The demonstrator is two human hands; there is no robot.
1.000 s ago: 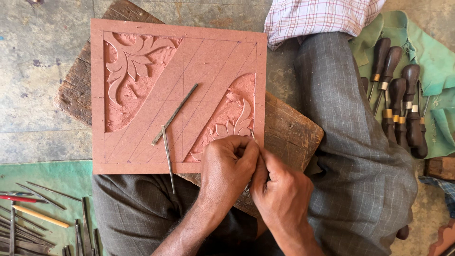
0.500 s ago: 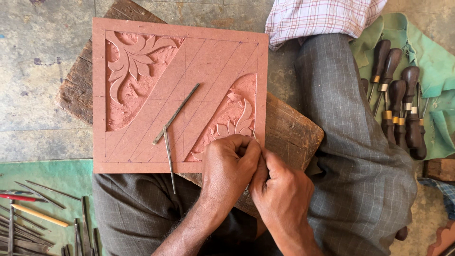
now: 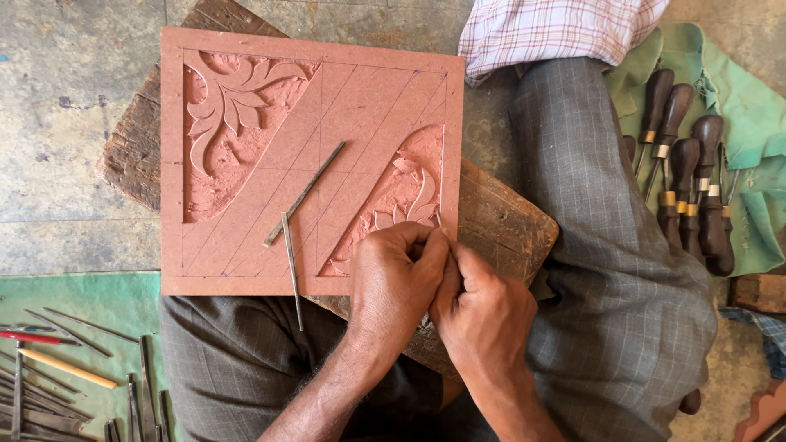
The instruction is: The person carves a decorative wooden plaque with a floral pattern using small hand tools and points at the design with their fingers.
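My left hand (image 3: 397,282) and right hand (image 3: 483,315) press together over the lower right corner of the reddish carving panel (image 3: 360,98), fingers curled tight around a thin metal carving tool (image 3: 440,221), whose tip pokes out just above my knuckles and rests against the leaf relief (image 3: 405,192) cut into that corner. The panel lies flat on a rough wooden block (image 3: 499,221) across my lap, over my grey checked trousers (image 3: 606,245). A second leaf carving (image 3: 233,115) fills the upper left corner. Two slim metal tools (image 3: 299,200) lie loose on the pencilled middle of the panel, one of them overhanging its near edge. To my right, dark wooden-handled chisels (image 3: 684,188) rest on a green cloth (image 3: 753,106); to my lower left, more thin tools (image 3: 49,368) lie spread on another green cloth (image 3: 98,295).
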